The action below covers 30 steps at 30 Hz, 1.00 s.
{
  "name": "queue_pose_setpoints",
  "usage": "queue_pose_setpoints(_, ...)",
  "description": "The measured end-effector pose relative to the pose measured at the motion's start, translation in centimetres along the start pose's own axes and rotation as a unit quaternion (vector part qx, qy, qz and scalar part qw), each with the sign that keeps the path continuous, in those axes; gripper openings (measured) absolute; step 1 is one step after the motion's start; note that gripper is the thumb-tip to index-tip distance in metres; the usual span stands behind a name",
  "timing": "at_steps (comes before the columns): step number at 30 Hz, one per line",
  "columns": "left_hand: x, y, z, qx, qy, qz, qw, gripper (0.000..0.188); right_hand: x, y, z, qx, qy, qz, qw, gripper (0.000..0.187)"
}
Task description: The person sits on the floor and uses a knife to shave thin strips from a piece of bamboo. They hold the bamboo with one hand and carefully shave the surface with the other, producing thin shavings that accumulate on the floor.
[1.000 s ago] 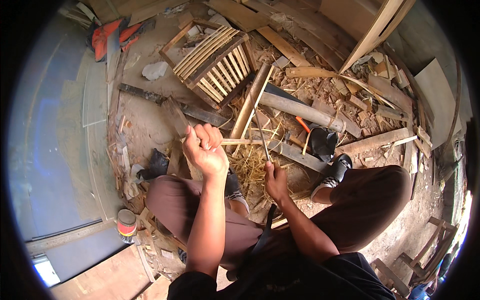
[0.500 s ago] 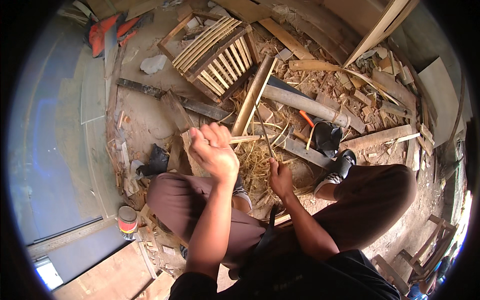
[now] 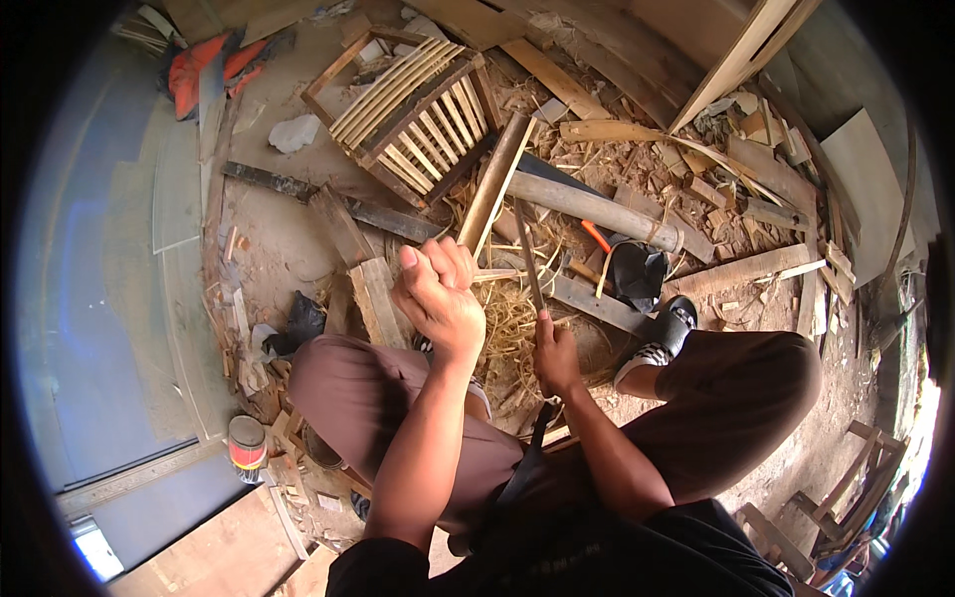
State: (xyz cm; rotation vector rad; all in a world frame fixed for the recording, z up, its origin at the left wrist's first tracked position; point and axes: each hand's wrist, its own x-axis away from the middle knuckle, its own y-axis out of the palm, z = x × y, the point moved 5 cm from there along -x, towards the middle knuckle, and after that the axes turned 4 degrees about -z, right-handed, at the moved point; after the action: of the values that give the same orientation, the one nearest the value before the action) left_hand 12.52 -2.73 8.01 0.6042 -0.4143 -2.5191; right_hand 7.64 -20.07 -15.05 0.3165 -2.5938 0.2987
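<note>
My left hand [image 3: 440, 303] is closed in front of my left knee, its fingers curled inward. A thin pale strip, seemingly bamboo [image 3: 499, 274], sticks out from it toward the right; the rest is hidden behind the hand. My right hand [image 3: 557, 353] is wrapped round the handle of a long narrow knife [image 3: 528, 254]. Its blade points up and away, just beyond the strip's end; whether they touch I cannot tell. Below both lies a heap of curly shavings [image 3: 512, 328]. A long split piece of wood or bamboo [image 3: 495, 184] slants beyond my hands.
A slatted wooden frame [image 3: 423, 114] lies farther off. A thick round pole [image 3: 597, 211], a black bag [image 3: 637, 274] and an orange-handled tool [image 3: 596, 236] are ahead to the right. Wood scraps [image 3: 711, 189] cover the floor. A tin [image 3: 247, 443] stands at left.
My left hand has moved slightly right, and less of the strip shows. The knife has turned a little, showing more of its blade's side. The whole view has shifted slightly.
</note>
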Motion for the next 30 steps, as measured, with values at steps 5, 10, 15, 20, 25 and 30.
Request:
queue_pose_setpoints(5, -0.1, 0.3, -0.1, -0.007, -0.001, 0.015, 1.0, 0.055, 2.6, -1.3, -11.6, -0.001, -0.249, 0.055, 0.967, 0.044)
queue_pose_setpoints(10, -0.2, 0.9, -0.6, 0.033, -0.02, 0.032, 0.999, 0.054, -1.0, 0.5, 4.6, 0.177, -0.062, 0.046, 0.981, 0.054)
queue_pose_setpoints(15, -0.8, -0.1, -0.4, -0.001, -0.009, 0.043, 0.999, 0.052, -0.2, 0.0, 0.5, 0.122, -0.023, 0.026, 0.992, 0.067)
queue_pose_setpoints(20, 0.0, -0.4, -3.1, 0.124, -0.047, 0.05, 0.99, 0.05, -1.6, -3.1, 0.9, -0.155, 0.048, 0.188, 0.969, 0.061)
queue_pose_setpoints(25, -0.3, -0.2, -0.2, 0.172, -0.02, 0.022, 0.985, 0.052, -1.4, -3.0, -1.7, -0.209, 0.037, 0.091, 0.973, 0.057)
queue_pose_setpoints(30, -0.9, -3.0, 3.4, 0.083, 0.003, 0.062, 0.995, 0.053, -0.3, 1.4, 0.0, -0.023, 0.017, -0.018, 0.999, 0.06)
